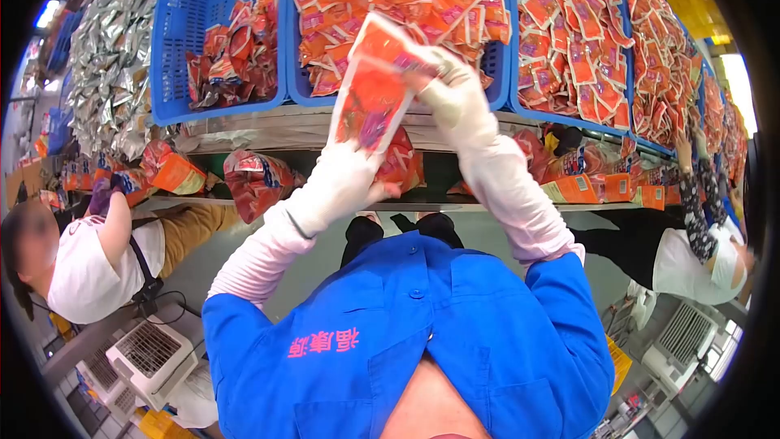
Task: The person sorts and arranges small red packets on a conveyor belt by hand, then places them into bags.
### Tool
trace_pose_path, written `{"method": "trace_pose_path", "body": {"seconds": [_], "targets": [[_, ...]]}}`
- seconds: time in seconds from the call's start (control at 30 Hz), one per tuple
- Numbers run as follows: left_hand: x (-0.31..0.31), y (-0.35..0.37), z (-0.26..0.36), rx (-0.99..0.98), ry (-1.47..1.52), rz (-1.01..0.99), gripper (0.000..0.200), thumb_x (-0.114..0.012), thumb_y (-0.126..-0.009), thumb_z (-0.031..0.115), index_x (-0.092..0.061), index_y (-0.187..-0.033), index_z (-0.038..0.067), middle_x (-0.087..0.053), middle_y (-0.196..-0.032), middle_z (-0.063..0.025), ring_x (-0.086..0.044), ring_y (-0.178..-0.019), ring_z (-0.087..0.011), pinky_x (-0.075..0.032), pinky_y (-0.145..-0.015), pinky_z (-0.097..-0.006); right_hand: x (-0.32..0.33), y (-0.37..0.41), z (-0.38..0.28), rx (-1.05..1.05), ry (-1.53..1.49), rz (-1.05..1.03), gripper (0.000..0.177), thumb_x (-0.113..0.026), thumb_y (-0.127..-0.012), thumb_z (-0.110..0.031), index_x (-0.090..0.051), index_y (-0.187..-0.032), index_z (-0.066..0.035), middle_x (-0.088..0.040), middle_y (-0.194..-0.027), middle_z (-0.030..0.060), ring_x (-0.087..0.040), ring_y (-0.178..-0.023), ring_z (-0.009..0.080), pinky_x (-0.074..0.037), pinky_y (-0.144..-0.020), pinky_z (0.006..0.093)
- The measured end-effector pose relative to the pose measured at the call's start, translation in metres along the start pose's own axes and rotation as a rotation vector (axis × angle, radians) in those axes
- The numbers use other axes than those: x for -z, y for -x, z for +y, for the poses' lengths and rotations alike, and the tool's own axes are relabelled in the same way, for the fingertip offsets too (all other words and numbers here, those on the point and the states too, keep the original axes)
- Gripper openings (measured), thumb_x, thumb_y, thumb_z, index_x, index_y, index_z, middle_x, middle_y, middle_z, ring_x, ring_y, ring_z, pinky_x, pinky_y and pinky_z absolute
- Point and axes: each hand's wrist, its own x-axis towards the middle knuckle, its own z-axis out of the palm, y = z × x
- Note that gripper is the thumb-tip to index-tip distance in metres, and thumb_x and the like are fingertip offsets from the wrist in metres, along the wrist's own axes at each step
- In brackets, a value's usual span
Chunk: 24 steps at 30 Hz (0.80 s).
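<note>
Both hands wear white gloves and share one orange packet (pixel 372 97), which is tilted and held up between them. The left hand (pixel 337 183) has its fingers (pixel 357 154) curled shut on the packet's lower end. The packet covers its fingertips, so I cannot tell how the thumb lies. The right hand (pixel 457 96) pinches the packet's upper side edge, with its fingers (pixel 424 75) pressed together on the wrapper.

Just beyond the right fingertips, a blue basket (pixel 497 73) is heaped with similar orange packets. Beside it, past the left fingers, is another blue basket (pixel 187 24), part filled with darker red packets. A pile of silver pouches (pixel 110 49) lies further out on that side. Under the left fingers runs a metal shelf (pixel 276 126). Well apart from both hands, one co-worker in a white shirt (pixel 81 272) is on the left and another co-worker (pixel 691 264) on the right.
</note>
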Motion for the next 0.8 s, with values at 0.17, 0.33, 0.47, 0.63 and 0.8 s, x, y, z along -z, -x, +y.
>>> {"method": "trace_pose_path", "body": {"seconds": [0.17,0.33,0.47,0.63,0.8], "targets": [[-0.016,0.043,-0.019,0.302,0.411,0.423,0.046,-0.081,-0.077,0.036,-0.071,-0.111,0.007,-0.070,-0.102,-0.0105,-0.066,-0.104,-0.0368,-0.051,-0.098,-0.0481,-0.028,0.025,0.048,0.268,0.994,-0.572,0.028,-0.069,-0.080,-0.002,-0.069,-0.107,-0.008,-0.066,-0.102,0.0138,-0.068,-0.099,0.0343,-0.056,-0.089,0.0410],[-0.025,0.058,-0.036,-0.318,-0.143,0.292,0.006,-0.066,-0.071,0.016,-0.068,-0.075,0.011,-0.064,-0.071,-0.0032,-0.065,-0.080,-0.0217,-0.050,-0.101,-0.0500,-0.100,0.009,0.082,-0.847,1.557,-0.929,0.028,-0.058,-0.095,-0.025,-0.072,-0.119,-0.016,-0.069,-0.122,0.0126,-0.069,-0.106,0.0281,-0.057,-0.089,0.0376],[-0.024,0.072,-0.057,-0.216,-0.170,0.297,0.004,-0.064,-0.071,0.013,-0.067,-0.071,0.011,-0.063,-0.070,-0.0046,-0.065,-0.079,-0.0244,-0.049,-0.100,-0.0509,-0.088,-0.018,0.199,-0.417,1.717,-1.174,0.041,-0.074,-0.085,-0.038,-0.074,-0.118,-0.013,-0.075,-0.115,0.0134,-0.072,-0.109,0.0317,-0.056,-0.095,0.0449],[-0.013,0.086,-0.063,-0.188,-0.268,0.298,0.005,-0.065,-0.072,0.014,-0.068,-0.074,0.011,-0.062,-0.071,-0.0039,-0.065,-0.082,-0.0225,-0.046,-0.108,-0.0535,-0.087,-0.035,0.066,-0.175,1.309,-0.875,0.031,-0.068,-0.086,-0.018,-0.075,-0.114,-0.007,-0.076,-0.089,0.0160,-0.075,-0.082,0.0292,-0.061,-0.078,0.0388],[-0.019,0.090,-0.066,-0.260,-0.219,0.344,0.008,-0.066,-0.072,0.014,-0.070,-0.077,0.011,-0.062,-0.074,-0.0026,-0.065,-0.079,-0.0212,-0.049,-0.105,-0.0514,-0.149,-0.023,0.061,-0.776,1.448,-1.104,0.024,-0.073,-0.082,-0.023,-0.078,-0.099,-0.006,-0.077,-0.097,0.0168,-0.075,-0.090,0.0304,-0.060,-0.077,0.0438]]}}
